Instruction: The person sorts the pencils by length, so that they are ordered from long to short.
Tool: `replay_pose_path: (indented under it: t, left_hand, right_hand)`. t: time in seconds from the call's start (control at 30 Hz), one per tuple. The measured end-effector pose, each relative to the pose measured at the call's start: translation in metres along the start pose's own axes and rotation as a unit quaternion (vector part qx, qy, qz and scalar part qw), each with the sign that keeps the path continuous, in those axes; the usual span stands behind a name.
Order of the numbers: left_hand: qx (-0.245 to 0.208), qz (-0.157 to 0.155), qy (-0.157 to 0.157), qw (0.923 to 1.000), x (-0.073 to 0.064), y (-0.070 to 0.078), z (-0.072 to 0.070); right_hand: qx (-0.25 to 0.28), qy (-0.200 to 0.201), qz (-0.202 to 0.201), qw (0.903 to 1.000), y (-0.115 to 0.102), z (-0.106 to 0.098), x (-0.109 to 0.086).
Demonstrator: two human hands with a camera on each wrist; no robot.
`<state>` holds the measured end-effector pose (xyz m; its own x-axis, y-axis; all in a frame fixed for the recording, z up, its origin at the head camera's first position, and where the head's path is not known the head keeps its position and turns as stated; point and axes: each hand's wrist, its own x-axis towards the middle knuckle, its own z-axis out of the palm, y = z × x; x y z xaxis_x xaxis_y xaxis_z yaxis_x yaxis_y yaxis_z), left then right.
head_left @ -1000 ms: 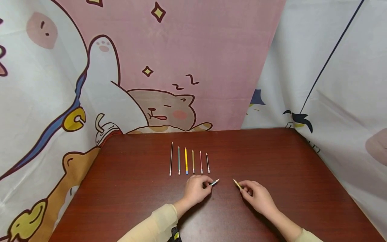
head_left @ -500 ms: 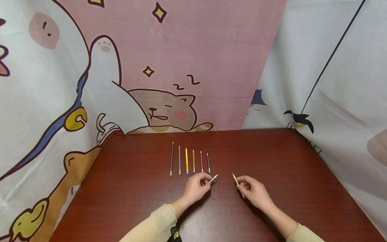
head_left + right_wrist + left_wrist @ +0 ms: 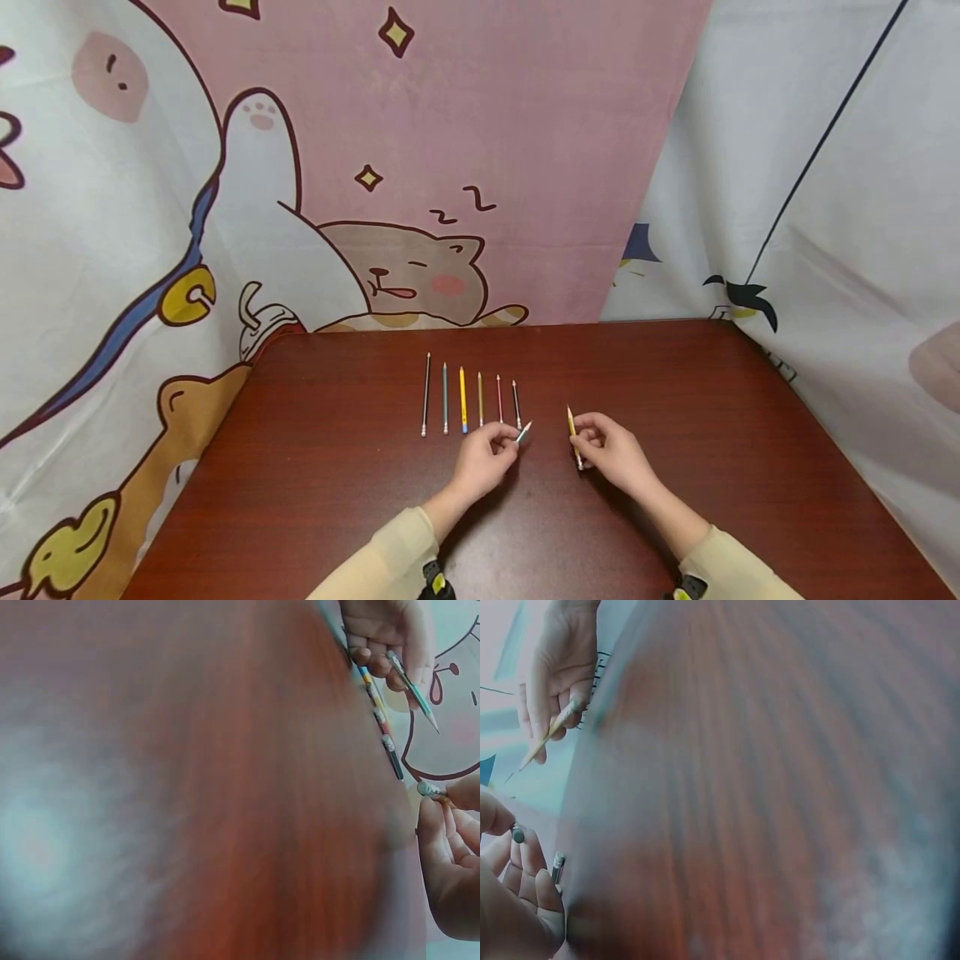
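My left hand (image 3: 480,458) pinches a short green pencil (image 3: 412,688) between thumb and fingers, its sharpened tip slanting up and to the right. Across a gap, my right hand (image 3: 613,450) pinches a short yellow pencil (image 3: 573,433), held nearly upright in the head view with its point away from me. In the left wrist view that yellow pencil (image 3: 549,736) shows whole, with its eraser end up by the fingers. Just beyond the left hand lies a row of pencils; its fingers overlap the lower ends of the red pencil (image 3: 498,396) and the gold pencil (image 3: 480,396).
The row on the brown table (image 3: 337,467) steps down in length from a long dark pencil (image 3: 426,396), through a teal pencil (image 3: 446,400) and a yellow-and-blue pencil (image 3: 462,400), to a short black pencil (image 3: 516,404) at right. A printed cloth (image 3: 562,167) hangs behind the table.
My right hand has moved forward and left, turning the yellow pencil more upright. My left hand has shifted slightly left and forward, and the green pencil's tip now points more steeply away.
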<state>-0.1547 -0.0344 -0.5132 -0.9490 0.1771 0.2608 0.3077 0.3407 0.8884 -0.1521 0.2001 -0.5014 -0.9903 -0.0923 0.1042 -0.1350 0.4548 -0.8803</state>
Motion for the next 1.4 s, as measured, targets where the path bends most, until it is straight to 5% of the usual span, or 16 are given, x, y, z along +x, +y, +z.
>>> replay_pose_path:
  t: [0.17, 0.67, 1.4]
  left_hand:
    - [-0.017, -0.033, 0.013, 0.9992, 0.001, 0.002, -0.001]
    - [-0.044, -0.056, 0.047, 0.9963, 0.003, 0.001, -0.010]
    - [-0.103, -0.102, 0.062, 0.9874, 0.005, 0.006, -0.013]
  right_hand:
    - [0.026, -0.009, 0.020, 0.9994, -0.004, 0.004, 0.012]
    - [0.039, -0.019, 0.034, 0.9985, -0.009, 0.025, 0.046]
    - [-0.055, 0.006, 0.044, 0.9975, -0.013, 0.046, 0.074]
